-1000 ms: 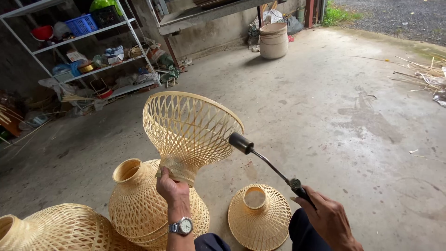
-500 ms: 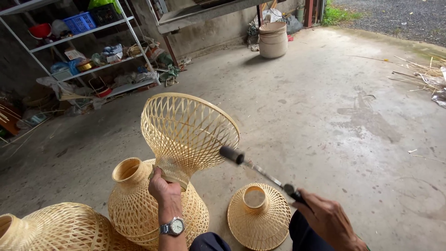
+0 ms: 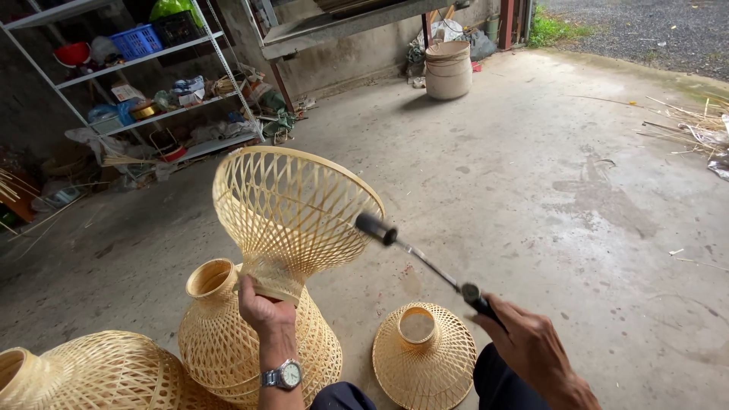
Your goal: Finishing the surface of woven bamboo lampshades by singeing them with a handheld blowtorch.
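Bare grey concrete floor (image 3: 531,175) lies open from 12 to 3 o'clock. Woven pale bamboo lampshades (image 3: 228,334) crowd 6 to 9 o'clock, a smaller bamboo cone (image 3: 424,357) stands at 6. A cluttered white metal shelf rack (image 3: 144,83) blocks 10 to 11; a beige bucket (image 3: 448,70) stands at 12.

Bare forearms – silver wristwatch (image 3: 282,374), dk trousers (image 3: 497,380)
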